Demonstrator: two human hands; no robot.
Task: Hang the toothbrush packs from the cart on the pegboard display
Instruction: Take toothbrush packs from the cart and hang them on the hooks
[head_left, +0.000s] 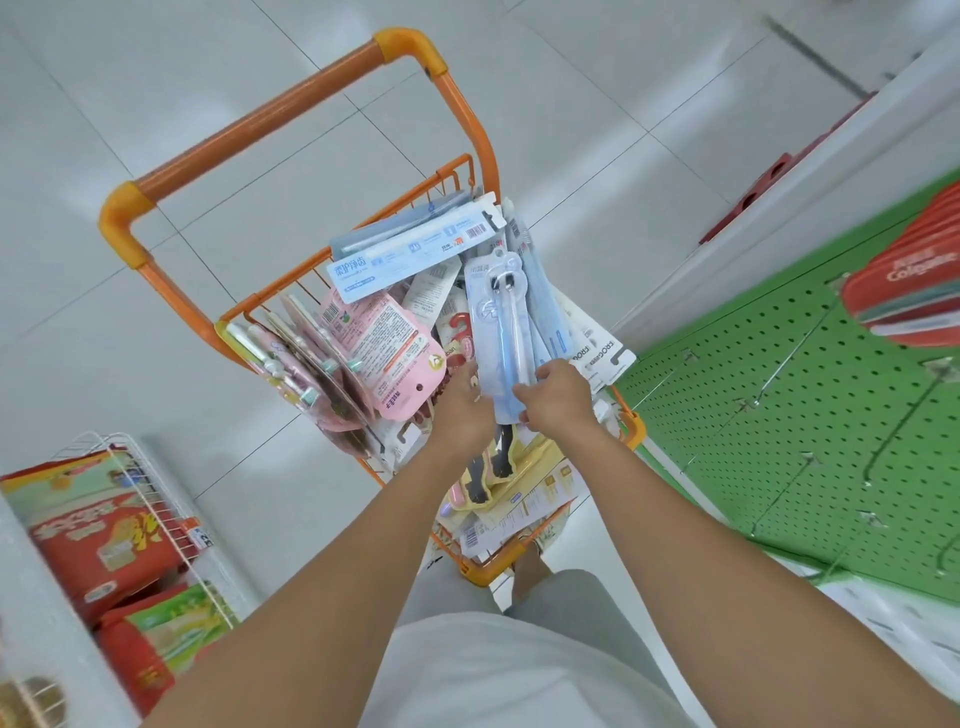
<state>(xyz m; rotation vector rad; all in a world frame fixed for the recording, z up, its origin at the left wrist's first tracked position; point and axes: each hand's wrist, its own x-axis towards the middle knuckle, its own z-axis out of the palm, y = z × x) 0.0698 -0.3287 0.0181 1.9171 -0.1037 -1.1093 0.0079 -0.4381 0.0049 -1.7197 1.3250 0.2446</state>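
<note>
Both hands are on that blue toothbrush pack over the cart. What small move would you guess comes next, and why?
Probably lifting the blue pack clear of the cart toward the green pegboard: the left hand and right hand grip its lower end, and bare hooks stand free.

You have bright, even, diffuse light across the whole view, with no single source visible. The white floor tiles (171, 104) carry a soft sheen and run close to washed-out toward 10 and 12 o'clock. Shadows are faint. Wide-angle distortion bends straight lines at the edges, plainest in the green pegboard (810, 415) at 3 o'clock. The corners at 1 and 5 o'clock are smeared. The centre is reasonably sharp; pack print is partly legible.
</note>
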